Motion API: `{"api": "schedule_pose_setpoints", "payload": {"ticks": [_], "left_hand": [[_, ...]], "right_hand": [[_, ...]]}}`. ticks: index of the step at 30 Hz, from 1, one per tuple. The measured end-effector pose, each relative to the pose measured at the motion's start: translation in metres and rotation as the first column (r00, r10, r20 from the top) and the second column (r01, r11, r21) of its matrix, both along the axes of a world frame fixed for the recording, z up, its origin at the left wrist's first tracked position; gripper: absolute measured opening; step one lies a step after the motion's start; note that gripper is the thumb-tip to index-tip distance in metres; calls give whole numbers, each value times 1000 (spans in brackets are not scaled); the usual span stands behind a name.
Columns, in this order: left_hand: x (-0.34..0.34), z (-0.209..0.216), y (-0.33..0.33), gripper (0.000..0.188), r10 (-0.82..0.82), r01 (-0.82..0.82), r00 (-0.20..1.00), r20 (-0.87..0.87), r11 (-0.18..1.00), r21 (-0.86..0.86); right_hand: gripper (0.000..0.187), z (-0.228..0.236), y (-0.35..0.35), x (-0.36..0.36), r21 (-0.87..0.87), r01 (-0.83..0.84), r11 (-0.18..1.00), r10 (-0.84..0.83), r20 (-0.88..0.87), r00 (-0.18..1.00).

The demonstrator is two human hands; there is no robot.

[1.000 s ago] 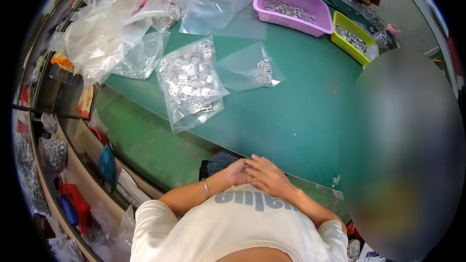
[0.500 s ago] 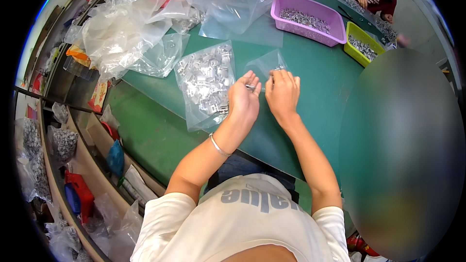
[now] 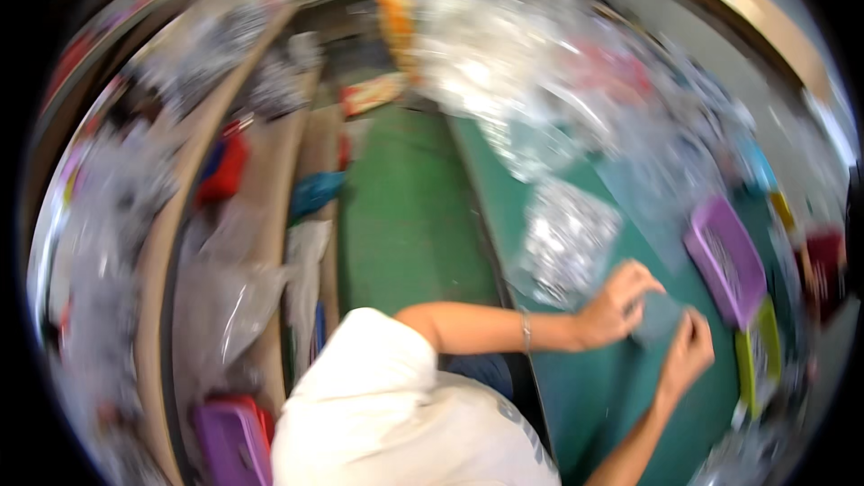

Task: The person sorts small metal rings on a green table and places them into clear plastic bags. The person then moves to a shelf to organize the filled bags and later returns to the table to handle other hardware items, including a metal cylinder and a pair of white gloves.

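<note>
My left hand [image 3: 619, 308] is closed at the near side of a small clear plastic bag [image 3: 659, 318], with its fingers pinched on the bag's edge. On the bag's other side, my right hand [image 3: 691, 348] grips it between thumb and fingers. Motion blur hides what is inside this small bag. A larger clear bag full of shiny metal parts [image 3: 571, 238] lies on the green tabletop [image 3: 576, 391], just beyond my left hand.
Loose clear plastic bags [image 3: 504, 54] pile up at the table's far end. A purple basket [image 3: 720, 256] and a yellow-green basket [image 3: 760, 355] stand on the right. Shelving with bagged goods [image 3: 162, 288] runs along the left, across a green floor strip [image 3: 409, 207].
The view has swung left, so the table now sits on the right and more shelving shows. My hands now hold the small bag up between them; the large bag stays on the table.
</note>
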State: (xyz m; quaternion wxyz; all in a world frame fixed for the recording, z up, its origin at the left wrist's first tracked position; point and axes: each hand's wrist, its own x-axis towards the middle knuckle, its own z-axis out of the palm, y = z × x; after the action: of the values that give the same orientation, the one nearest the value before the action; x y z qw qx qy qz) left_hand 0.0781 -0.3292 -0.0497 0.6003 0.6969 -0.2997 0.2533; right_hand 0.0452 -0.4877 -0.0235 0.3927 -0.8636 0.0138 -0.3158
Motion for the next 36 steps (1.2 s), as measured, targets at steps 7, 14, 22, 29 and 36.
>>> {"api": "schedule_pose_setpoints", "payload": {"ticks": [7,14,22,29,36], "left_hand": [[-56,23,52,84,-219,242,969,-112,931,274],[-76,26,96,15,-217,236,928,-304,972,25],[-75,50,204,48,-442,-106,714,-543,699,-708],[-41,38,258,43,-831,30,447,-331,384,-923],[-26,18,294,66,-743,90,498,-448,558,-825]], "right_hand": [[15,50,-6,-20,373,-260,890,405,-387,829],[20,61,73,-22,735,-520,436,847,-139,513],[81,20,160,7,629,-777,21,1000,-23,9],[41,3,228,21,442,-880,175,981,-156,117],[28,12,266,7,595,-662,456,829,-15,559]]}}
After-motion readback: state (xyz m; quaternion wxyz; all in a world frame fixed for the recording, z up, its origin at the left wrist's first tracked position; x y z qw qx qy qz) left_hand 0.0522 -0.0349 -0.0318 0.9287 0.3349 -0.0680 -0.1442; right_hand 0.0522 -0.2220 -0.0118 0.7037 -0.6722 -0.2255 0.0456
